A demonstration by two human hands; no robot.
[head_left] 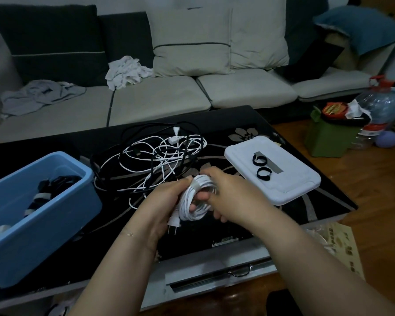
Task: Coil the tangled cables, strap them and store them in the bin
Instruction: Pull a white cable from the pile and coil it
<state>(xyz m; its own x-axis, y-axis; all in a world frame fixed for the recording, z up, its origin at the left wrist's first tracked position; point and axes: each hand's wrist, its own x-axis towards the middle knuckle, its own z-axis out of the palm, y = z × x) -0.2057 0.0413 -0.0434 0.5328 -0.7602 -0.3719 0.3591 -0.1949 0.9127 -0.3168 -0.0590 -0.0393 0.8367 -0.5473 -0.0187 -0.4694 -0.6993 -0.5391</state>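
A coiled white cable [197, 198] sits between the person's two hands, held just above the near part of the black coffee table [283, 124]. A pale strap [196, 185] wraps the top of the coil, and a white plug [174, 221] with its metal prongs pointing down hangs from the lower left of the bundle. The left hand [167, 201] grips the coil from the left side, thumb up near the strap and fingertips poking through the loop. The right hand [228, 190] is curled over the coil from the right, fingers closed around its strands.

Just beyond the hands a tangle of black and white cables [153, 160] lies spread loose on the tabletop. To the left stands a blue bin [43, 220], open at the top, with dark bundled cables [48, 190] already inside, some bound with pale bands. To the right a white lid [290, 185] lies flat on the table, with two black strap rolls [261, 166] resting on it beside a grey strip.

Behind the table runs a sofa [157, 99] with light seat cushions, crumpled clothes on it. On the wooden floor to the right stand a green container [328, 140] and a large clear water bottle [379, 106].
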